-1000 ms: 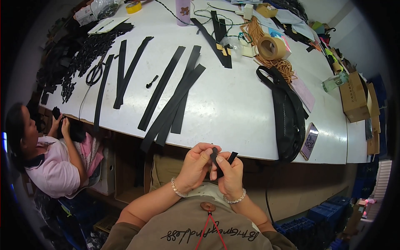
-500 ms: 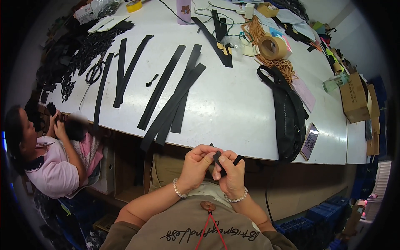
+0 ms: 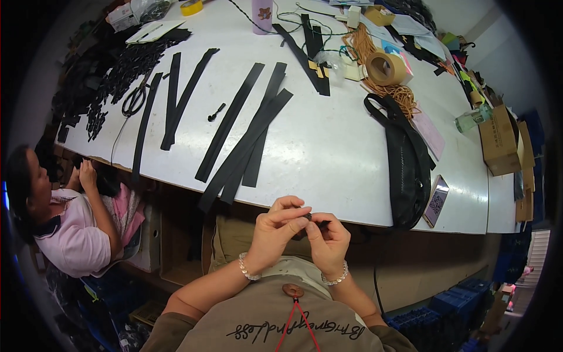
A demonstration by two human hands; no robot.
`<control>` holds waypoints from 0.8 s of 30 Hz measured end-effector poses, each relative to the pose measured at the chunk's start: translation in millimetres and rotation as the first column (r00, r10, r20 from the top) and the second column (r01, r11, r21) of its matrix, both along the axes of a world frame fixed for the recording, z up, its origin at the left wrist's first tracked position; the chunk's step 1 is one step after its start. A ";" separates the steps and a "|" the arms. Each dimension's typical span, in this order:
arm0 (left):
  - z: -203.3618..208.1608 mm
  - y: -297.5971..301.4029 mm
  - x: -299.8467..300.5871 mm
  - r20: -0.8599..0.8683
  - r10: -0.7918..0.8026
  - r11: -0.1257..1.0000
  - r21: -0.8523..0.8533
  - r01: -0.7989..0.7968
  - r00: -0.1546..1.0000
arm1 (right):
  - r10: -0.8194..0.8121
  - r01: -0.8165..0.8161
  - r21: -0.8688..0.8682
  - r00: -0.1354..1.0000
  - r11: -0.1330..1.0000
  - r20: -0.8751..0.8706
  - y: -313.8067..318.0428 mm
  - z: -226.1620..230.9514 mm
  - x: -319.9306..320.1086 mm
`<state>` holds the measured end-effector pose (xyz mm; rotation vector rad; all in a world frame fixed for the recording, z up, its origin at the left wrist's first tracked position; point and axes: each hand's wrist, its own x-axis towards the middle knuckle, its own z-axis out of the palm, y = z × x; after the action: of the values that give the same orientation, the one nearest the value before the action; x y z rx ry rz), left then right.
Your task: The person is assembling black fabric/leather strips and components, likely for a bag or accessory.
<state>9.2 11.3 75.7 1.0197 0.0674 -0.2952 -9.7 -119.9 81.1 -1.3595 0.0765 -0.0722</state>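
Note:
Just off the table's near edge, my left hand (image 3: 274, 232) and my right hand (image 3: 329, 242) meet fingertip to fingertip. Both pinch a small black strap piece (image 3: 321, 224), mostly covered by the fingers. Thumb and index of each hand are closed on it, while other fingers of the left are lifted. Beyond my hands, on the table, lie long flat black straps (image 3: 256, 138), some crossing each other and overhanging the edge. A small black looped piece (image 3: 216, 113) lies by itself to their left.
Black scissors (image 3: 135, 101) lie left, near a heap of short black pieces (image 3: 126, 67). A black bag (image 3: 406, 167) and a phone (image 3: 436, 200) lie on the right. Farther back are brown tape (image 3: 384, 69), orange cords (image 3: 359, 44) and a purple bottle (image 3: 262, 17). A co-worker (image 3: 76, 223) sits left.
My fingers have shifted around the black strap piece and now hide more of it; fingers of my left hand have lifted. The co-worker's hands have moved slightly.

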 end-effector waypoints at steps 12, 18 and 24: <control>-1.4 25.7 6.3 -0.098 -0.047 0.999 0.017 0.049 0.994 | 0.169 -0.123 -0.365 0.981 0.923 0.095 -11.8 25.1 10.3; -7.7 25.0 6.7 -0.086 0.010 0.999 -0.038 -0.014 0.996 | 0.189 -0.144 -0.380 0.978 0.914 0.084 -8.9 29.4 14.5; -2.4 26.2 6.0 -0.039 0.043 0.998 0.045 -0.041 0.998 | 0.253 -0.202 -0.427 0.965 0.881 0.065 -11.6 32.6 16.6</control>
<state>15.2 37.5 73.3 1.0551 0.1313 -0.2769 7.0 -131.4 113.6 -1.7818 -0.2141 0.0321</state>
